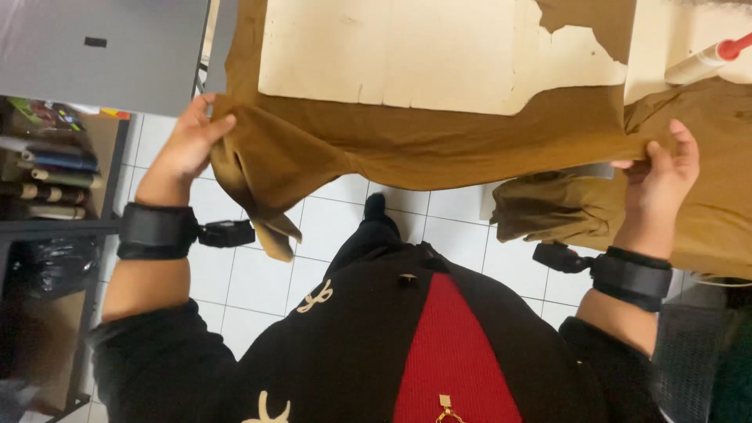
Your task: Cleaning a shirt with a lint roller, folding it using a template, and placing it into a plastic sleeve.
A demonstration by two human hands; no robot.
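1. The step in hand looks like spreading or squaring up a length of brown cloth (439, 145) along the near edge of the work table (392, 55) — the cloth is stretched between the two hands, and its near edge hangs off the table toward the person.

2. The left hand (188, 145) is closed on the cloth's corner, thumb on top and fingers curled under; below that hand a loose fold droops toward the white tiled floor (235, 274).

3. The right hand (662, 168) pinches the opposite edge — thumb over, fingers tucked behind — so both grips are narrow and full of fabric.

4. A pale flat board (407, 47) lies on the cloth beyond the hands, between them. Just above the right hand rests a white tube with a red tip (701, 61).

5. Judging from the sag at the left, any further move would need even tension from both hands, so the cloth does not slide from under the board.

6. Each wrist carries a black strap.
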